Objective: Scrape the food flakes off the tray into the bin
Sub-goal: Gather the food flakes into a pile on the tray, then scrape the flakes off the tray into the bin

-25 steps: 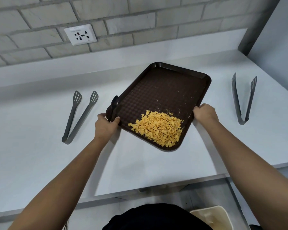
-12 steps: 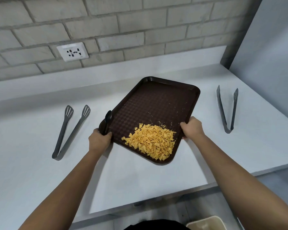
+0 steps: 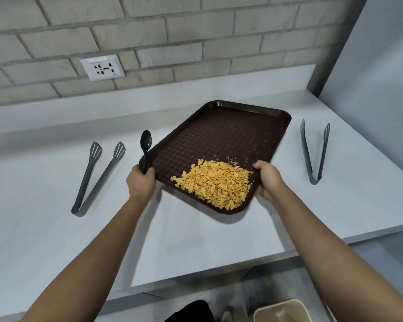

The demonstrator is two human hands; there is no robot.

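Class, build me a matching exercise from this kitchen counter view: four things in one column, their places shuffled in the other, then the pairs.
1. black spoon
2. food flakes
3. beige bin
4. wall socket

a. on the brick wall
b. piled at the brown tray's near corner
c. gripped in the left hand
d. on the floor below the counter

Pairs: 1-c, 2-b, 3-d, 4-a

Open desk [image 3: 196, 247] stretches bare in front of the tray [image 3: 219, 140], while the left tongs [image 3: 98, 177] and right tongs [image 3: 313, 149] flank it well apart on either side, and the brick wall [image 3: 172, 31] closes off the back.
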